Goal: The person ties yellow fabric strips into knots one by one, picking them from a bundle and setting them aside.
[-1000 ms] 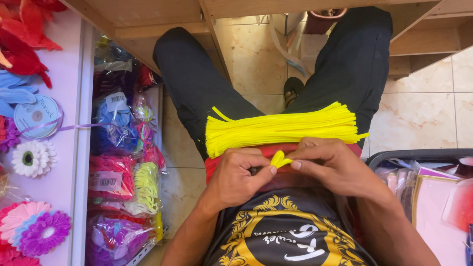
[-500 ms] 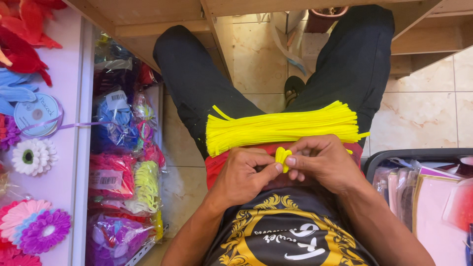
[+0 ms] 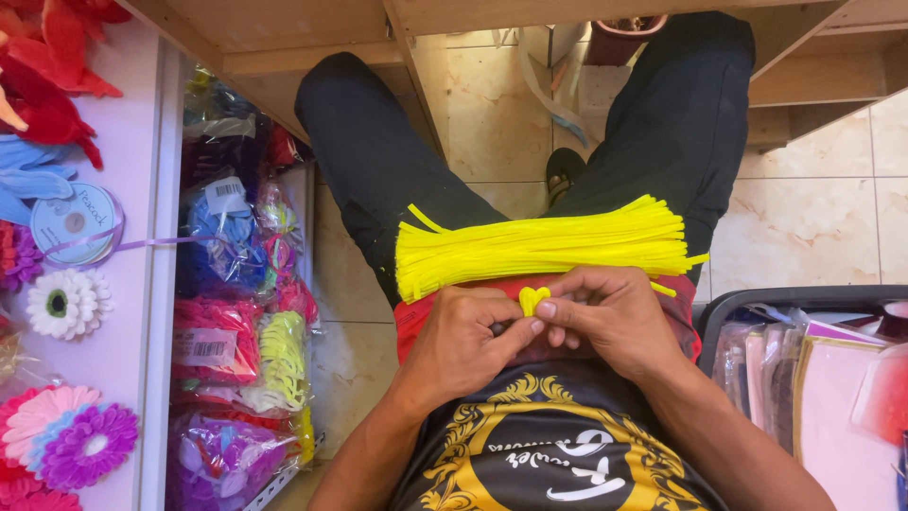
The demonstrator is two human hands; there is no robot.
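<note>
Two hands, the left hand (image 3: 461, 339) and right hand (image 3: 605, 317), were pinched shut on a small yellow loop (image 3: 532, 299), just beside the yellow stick bundle (image 3: 539, 248) on the lap.

our right hand (image 3: 605, 317) shifted slightly left toward our left hand (image 3: 463, 341), small yellow bent piece (image 3: 532, 300) now curled into tighter loops, pinched between our fingertips

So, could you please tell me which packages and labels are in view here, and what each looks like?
Blue-filled bag: upper shelf on the left, clear plastic with a white label.
Pink-filled bag: shelf below it, clear, white barcode label.
Purple-filled bag: bottom left, clear.
Ribbon spool: left table, round, pale label.
</note>
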